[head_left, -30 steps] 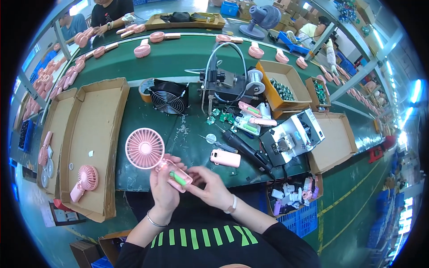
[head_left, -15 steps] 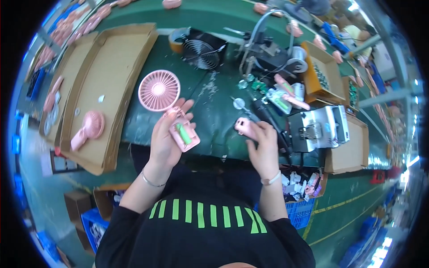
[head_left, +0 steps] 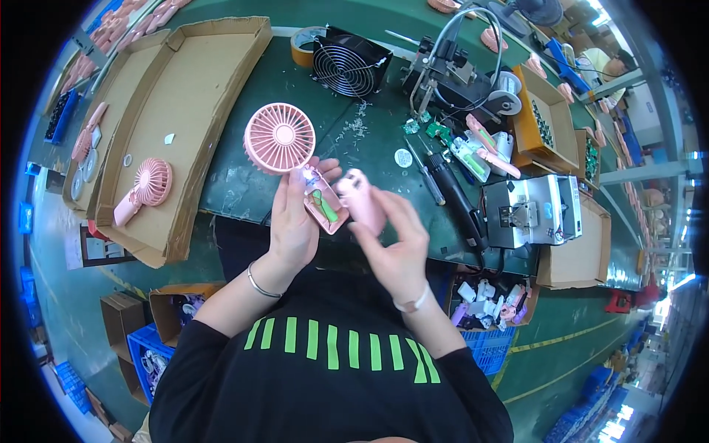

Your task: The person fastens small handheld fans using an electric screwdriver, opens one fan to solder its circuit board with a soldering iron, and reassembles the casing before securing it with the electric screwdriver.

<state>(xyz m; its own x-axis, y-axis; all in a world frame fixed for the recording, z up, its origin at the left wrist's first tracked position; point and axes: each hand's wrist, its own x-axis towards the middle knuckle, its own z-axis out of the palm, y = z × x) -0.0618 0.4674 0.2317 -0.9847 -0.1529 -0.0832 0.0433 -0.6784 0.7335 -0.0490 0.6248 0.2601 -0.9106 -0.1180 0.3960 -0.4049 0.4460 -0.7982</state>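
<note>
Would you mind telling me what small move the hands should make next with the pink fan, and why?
Probably bring the pink cover in the right hand down over the open handle that the left hand holds. The handle's inside lies exposed, green part showing, and the cover sits just beside it, not yet seated.

Shallow brown cardboard tray (head_left: 193, 96): desk's left end. Small brown cardboard box (head_left: 538, 111): far right corner. Open brown cardboard box (head_left: 583, 255): near right edge.

The fan (head_left: 280, 138) and cover (head_left: 363, 201) are smooth pink plastic. The trays (head_left: 193, 96) are matt cardboard. The surface (head_left: 244, 184) is matt green.
</note>
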